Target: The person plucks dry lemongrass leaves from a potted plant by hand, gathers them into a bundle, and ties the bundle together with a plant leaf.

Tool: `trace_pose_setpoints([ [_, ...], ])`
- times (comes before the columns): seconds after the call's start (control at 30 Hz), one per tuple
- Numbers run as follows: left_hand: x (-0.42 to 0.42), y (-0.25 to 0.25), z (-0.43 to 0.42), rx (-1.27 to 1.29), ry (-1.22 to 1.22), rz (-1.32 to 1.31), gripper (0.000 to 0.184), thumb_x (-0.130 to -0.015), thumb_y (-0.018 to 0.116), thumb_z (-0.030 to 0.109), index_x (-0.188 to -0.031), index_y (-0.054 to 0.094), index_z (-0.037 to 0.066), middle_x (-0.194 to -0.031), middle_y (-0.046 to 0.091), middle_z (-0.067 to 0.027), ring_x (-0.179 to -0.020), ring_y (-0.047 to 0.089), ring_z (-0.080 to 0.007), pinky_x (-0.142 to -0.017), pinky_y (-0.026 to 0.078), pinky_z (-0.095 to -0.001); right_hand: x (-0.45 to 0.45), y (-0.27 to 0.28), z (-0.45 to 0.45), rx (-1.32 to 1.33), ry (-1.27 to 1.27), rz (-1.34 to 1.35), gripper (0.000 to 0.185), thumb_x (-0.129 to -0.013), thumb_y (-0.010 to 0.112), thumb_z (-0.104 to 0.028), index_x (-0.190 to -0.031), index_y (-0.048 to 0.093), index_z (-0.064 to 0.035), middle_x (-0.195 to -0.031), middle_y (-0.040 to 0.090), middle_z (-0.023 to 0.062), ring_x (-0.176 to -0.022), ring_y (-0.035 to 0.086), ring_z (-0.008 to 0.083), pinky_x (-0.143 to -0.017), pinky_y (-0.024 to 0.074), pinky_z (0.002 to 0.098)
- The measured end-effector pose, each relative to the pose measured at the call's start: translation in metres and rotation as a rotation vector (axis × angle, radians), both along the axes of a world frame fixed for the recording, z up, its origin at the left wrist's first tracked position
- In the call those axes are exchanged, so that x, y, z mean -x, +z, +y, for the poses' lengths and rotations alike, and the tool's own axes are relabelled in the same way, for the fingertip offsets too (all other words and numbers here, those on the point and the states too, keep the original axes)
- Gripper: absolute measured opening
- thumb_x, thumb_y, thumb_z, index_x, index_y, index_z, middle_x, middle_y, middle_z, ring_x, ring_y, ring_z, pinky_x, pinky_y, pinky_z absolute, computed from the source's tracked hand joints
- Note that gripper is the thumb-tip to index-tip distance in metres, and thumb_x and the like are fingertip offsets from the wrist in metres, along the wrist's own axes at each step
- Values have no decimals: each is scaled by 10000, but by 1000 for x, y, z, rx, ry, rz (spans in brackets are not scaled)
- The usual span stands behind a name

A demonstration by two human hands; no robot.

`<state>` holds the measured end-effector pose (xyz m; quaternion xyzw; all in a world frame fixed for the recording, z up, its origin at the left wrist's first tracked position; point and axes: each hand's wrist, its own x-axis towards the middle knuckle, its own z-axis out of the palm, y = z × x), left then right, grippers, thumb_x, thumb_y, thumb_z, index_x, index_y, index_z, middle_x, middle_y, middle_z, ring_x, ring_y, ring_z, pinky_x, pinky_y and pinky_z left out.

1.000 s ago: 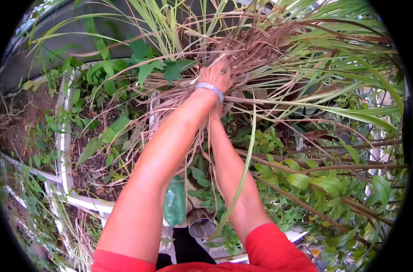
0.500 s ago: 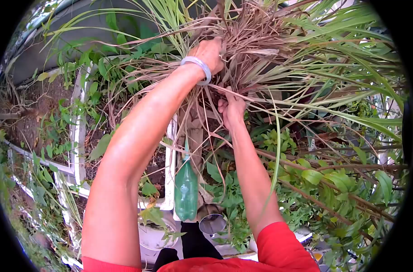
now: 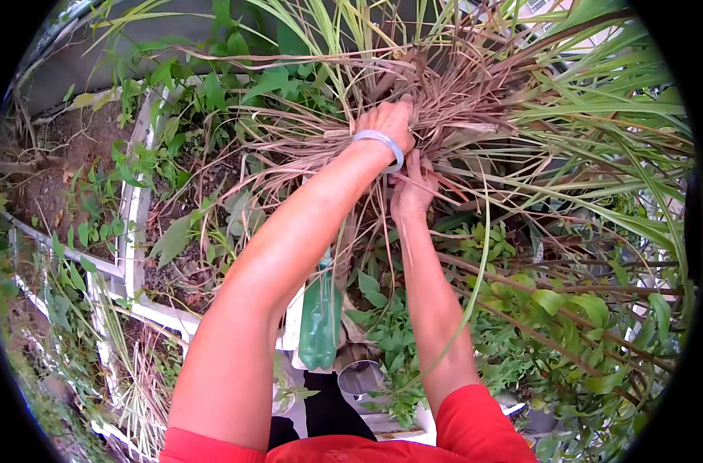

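Left hand (image 3: 387, 123) neared right hand (image 3: 414, 194) among dry leaves (image 3: 467, 104).

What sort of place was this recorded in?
Most likely a small garden, seemingly outdoors: there is bare soil bordered by white edging, and a big clump of long grass with dry brown leaves at its middle. Whether it belongs to a home can't be told.

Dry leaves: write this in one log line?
left hand: among dry leaves | right hand: close by | green bottle: untouched
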<state>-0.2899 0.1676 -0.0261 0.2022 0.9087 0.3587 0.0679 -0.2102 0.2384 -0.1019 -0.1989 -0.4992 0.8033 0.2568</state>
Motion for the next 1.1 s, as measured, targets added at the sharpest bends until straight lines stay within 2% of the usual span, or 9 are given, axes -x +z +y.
trace_pose_setpoints([
  [0.13, 2, -18, 16, -2, 7, -26, 526, -613, 599, 103, -1102, 416, 44, -858, 583, -235, -840, 559, -393, -746, 453, -444, 3, 4, -9, 220, 10, 17, 146, -862, 512, -238, -880, 484, -96, -795, 513, -16, -669, 472, 60, -535, 387, 206],
  [0.3, 11, -15, 23, 79, -27, -13, 553, -622, 640, 114, -1110, 393, 33, -875, 587, -230, -846, 577, -371, -747, 465, -424, 7, -2, 3, 100, 93, -214, 322, -864, 460, -396, -703, 442, -118, -580, 455, -26, -472, 401, 59, -415, 322, 191],
  [0.6, 30, -19, 26, 16, -88, -22, 550, -606, 597, 109, -1118, 398, 88, -935, 570, -219, -902, 540, -385, -795, 436, -435, 24, -4, 32, -105, 279, -375, 364, -892, 406, -372, -652, 424, -98, -515, 402, -13, -390, 343, 69, -339, 252, 209],
  [0.77, 36, -25, 29, -11, -55, -23, 405, -634, 583, 159, -1027, 522, 82, -968, 571, -198, -911, 544, -365, -794, 447, -411, 29, -11, 28, -32, 223, -363, 379, -890, 395, -394, -658, 434, -97, -524, 416, -3, -399, 354, 74, -346, 252, 203],
  [0.87, 35, -22, 28, -17, -45, -84, 331, -630, 581, 172, -946, 572, 76, -929, 582, -199, -890, 552, -366, -794, 449, -401, 38, -14, 29, -240, 97, -404, 428, -886, 382, -412, -640, 466, -71, -501, 416, -7, -392, 332, 69, -366, 248, 228],
  [1.0, 33, -37, 32, -56, 50, 70, 253, -627, 628, 170, -863, 609, 79, -890, 608, -159, -835, 590, -317, -736, 473, -388, 43, -14, 31, -597, 61, -502, 449, -900, 360, -365, -732, 546, 7, -602, 523, 48, -520, 465, 139, -480, 366, 289],
  [1.03, 32, -35, 32, -60, 30, 47, 246, -639, 616, 172, -868, 616, 84, -896, 605, -168, -836, 590, -317, -734, 472, -393, 40, -25, 14, -290, -43, -370, 462, -904, 351, -348, -768, 557, 43, -652, 545, 62, -559, 470, 153, -528, 379, 301],
  [1.07, 31, -33, 32, -83, 41, 25, 262, -632, 609, 179, -872, 605, 74, -888, 599, -184, -836, 580, -337, -742, 467, -403, 21, -33, 0, -596, -139, -326, 439, -902, 367, -335, -725, 535, 30, -619, 505, 49, -542, 432, 131, -515, 362, 294],
  [1.1, 31, -35, 26, -86, 53, 2, 279, -625, 602, 186, -876, 595, 63, -880, 593, -200, -837, 571, -357, -750, 462, -413, -10, -22, -17, -388, -98, -416, 419, -897, 387, -329, -690, 517, 12, -593, 473, 37, -529, 412, 121, -505, 349, 284],
])
